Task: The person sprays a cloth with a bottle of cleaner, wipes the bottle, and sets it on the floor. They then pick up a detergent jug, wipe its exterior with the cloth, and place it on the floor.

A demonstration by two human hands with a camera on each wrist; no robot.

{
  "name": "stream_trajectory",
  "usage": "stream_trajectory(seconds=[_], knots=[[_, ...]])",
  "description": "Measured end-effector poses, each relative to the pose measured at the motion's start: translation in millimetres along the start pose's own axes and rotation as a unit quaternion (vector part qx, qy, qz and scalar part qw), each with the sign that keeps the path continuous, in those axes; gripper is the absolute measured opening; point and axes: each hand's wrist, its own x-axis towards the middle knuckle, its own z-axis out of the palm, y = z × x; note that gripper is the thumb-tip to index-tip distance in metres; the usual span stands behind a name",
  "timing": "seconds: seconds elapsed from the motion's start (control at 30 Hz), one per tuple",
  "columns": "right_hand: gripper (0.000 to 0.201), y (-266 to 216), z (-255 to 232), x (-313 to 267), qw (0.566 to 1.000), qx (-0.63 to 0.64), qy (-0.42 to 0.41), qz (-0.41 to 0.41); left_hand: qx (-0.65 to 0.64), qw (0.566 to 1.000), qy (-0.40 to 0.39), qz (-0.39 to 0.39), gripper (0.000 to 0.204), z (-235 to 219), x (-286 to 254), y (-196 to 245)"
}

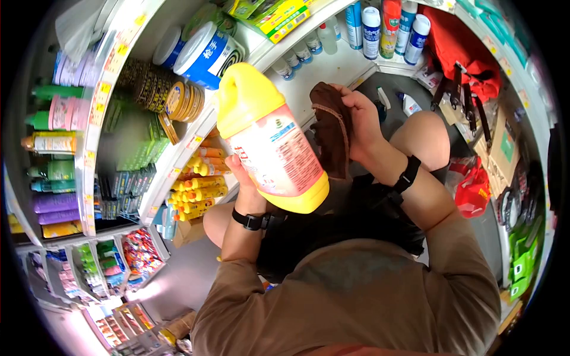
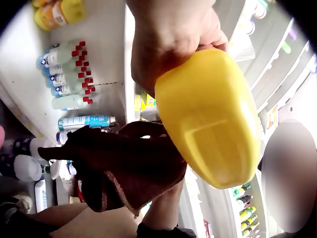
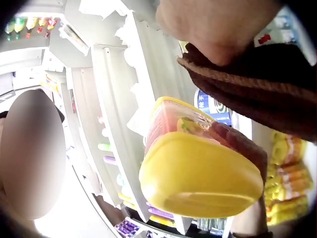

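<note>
A large yellow jug [image 1: 273, 142] with a pink printed label is tilted in front of the body, its handle end toward the shelf. The left hand [image 1: 243, 184] grips it from the side; in the left wrist view the left hand [image 2: 173, 39] is against the yellow jug [image 2: 213, 119]. A dark brown cloth [image 1: 332, 130] is pinched between thumb and fingers of the right hand [image 1: 362, 121], just right of the jug. The right wrist view shows the brown cloth [image 3: 257, 84] under the right hand [image 3: 218, 29], and the jug's yellow base [image 3: 198, 173].
Shelves ahead hold blue-and-white tubs [image 1: 211, 53], spray cans [image 1: 371, 32] and clear bottles. Yellow bottles [image 1: 202, 193] stand on a lower shelf at left. Spray bottles [image 1: 409, 105] are on the floor level beyond the knee, with a red bag [image 1: 472, 187] to the right.
</note>
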Motion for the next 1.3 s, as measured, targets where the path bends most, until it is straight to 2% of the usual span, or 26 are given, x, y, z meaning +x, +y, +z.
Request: stream_trajectory(seconds=[0.03, 0.07, 0.13, 0.23, 0.3, 0.33, 0.43, 0.47, 0.57, 0.7, 0.8, 0.9, 1.0, 1.1, 1.13, 1.2, 1.23, 1.27, 1.3], knots=[[0.045, -3, -1, -1, 1.000, -0.015, 0.004, 0.007, -0.025, 1.000, -0.017, -0.004, 0.090, 0, 1, -3], [0.043, -5, -2, -3, 1.000, -0.009, 0.008, 0.003, -0.061, 0.998, 0.013, -0.030, 0.093, -9, -4, -5], [0.040, -8, 0, -2, 1.000, 0.000, 0.005, 0.002, -0.044, 0.997, 0.049, -0.046, 0.078, -22, -3, -11], [0.041, -14, 4, -9, 1.000, -0.006, 0.013, 0.006, -0.047, 0.986, 0.127, -0.097, 0.051, 22, -2, -17], [0.042, -17, -5, -9, 1.000, 0.015, -0.004, 0.003, -0.135, 0.971, 0.104, -0.169, 0.044, 30, 6, -16], [0.043, -18, -7, -9, 1.000, 0.028, -0.003, 0.001, -0.098, 0.951, 0.230, -0.180, 0.039, 40, 0, -9], [0.043, -22, -8, -8, 0.999, 0.042, 0.015, -0.016, -0.197, 0.947, 0.120, -0.223, 0.044, 42, 10, -10], [0.043, -23, -10, -8, 0.998, 0.048, 0.019, -0.018, -0.199, 0.953, 0.055, -0.222, 0.046, 33, 13, -13], [0.042, -25, -15, -13, 0.999, 0.042, 0.003, -0.019, -0.309, 0.923, 0.021, -0.228, 0.050, 16, 15, -23], [0.043, -27, -11, -13, 0.999, 0.041, -0.006, -0.029, -0.322, 0.919, -0.022, -0.226, 0.052, 15, 19, -26], [0.043, -27, -6, -17, 0.999, 0.033, -0.033, -0.027, -0.311, 0.922, 0.022, -0.231, 0.052, 22, 15, -23], [0.041, -25, 1, -22, 0.998, 0.008, -0.057, -0.039, -0.314, 0.921, 0.010, -0.230, 0.054, 17, 13, -26], [0.039, -24, 5, -22, 0.995, -0.051, -0.073, -0.052, -0.247, 0.931, 0.058, -0.261, 0.041, 22, 12, -16], [0.037, -18, 15, -25, 0.989, -0.083, -0.064, -0.106, -0.231, 0.938, 0.032, -0.257, 0.036, 34, 13, -11], [0.039, -22, 16, -26, 0.987, -0.087, -0.096, -0.095, -0.233, 0.940, 0.024, -0.250, 0.042, 32, 10, -10], [0.045, -22, 28, -34, 0.986, -0.073, -0.106, -0.104, -0.238, 0.943, 0.000, -0.232, 0.055, 33, 13, -7], [0.047, -22, 37, -37, 0.985, -0.073, -0.114, -0.108, -0.177, 0.961, 0.029, -0.213, 0.056, 38, 6, -4], [0.055, -21, 43, -39, 0.982, -0.067, -0.128, -0.118, -0.120, 0.973, 0.055, -0.188, 0.057, 64, -4, 3], [0.063, -25, 54, -47, 0.978, -0.073, -0.156, -0.118, -0.101, 0.979, 0.068, -0.166, 0.063, 70, -7, 4]])
